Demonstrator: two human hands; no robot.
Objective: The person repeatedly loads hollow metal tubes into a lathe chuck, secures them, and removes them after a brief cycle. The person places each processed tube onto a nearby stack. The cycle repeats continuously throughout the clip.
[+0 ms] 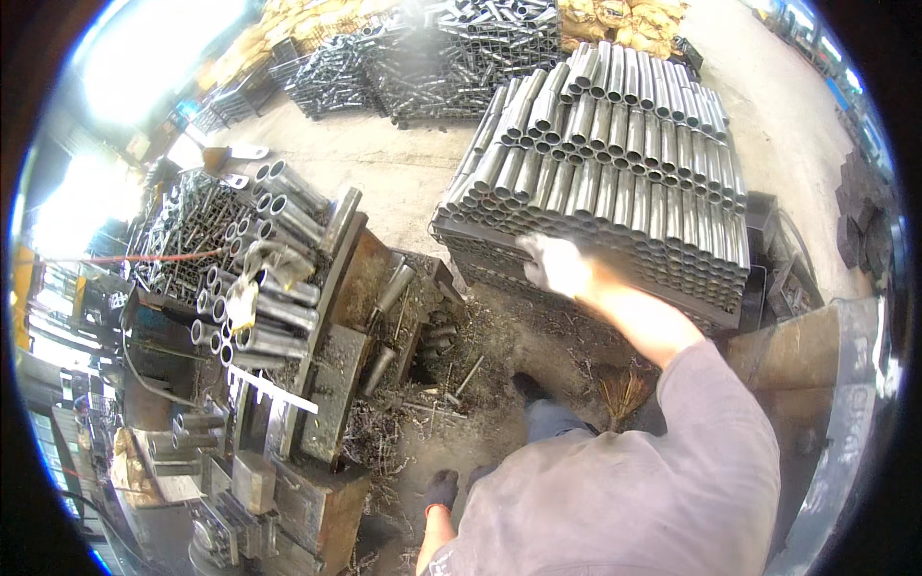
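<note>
The workshop floor [807, 144] is pale concrete, darkened by grime and metal chips in front of the tube stack [595, 178], the landmark for this report. The stack stands in several tiers on a dark frame, ahead of the person.

The right arm reaches forward, its sleeve pushed up; the forearm crosses before the stack's front edge and hides part of it. The gloved right hand [559, 266] is at the stack's front left, palm side unseen, fingers parted and blurred; contact cannot be told. The left arm hangs low, nearer the person than the stack. The dark-gloved left hand [442, 490] is over the floor; whether it grips anything cannot be told. The hands are well apart.

Behind the stack are wire bins [461, 62] of short tubes and yellow sacks [619, 24]. A rusty metal panel [797, 370] stands to its near right. Left of it, a grimy bench [331, 370] carries a tube pile [279, 312] with a rag [277, 257]. Metal chips [375, 442] litter the ground between bench and person, nearer than the stack.

Count: one stack, its tubes too many to tally; one bench; two hands; one rag.
</note>
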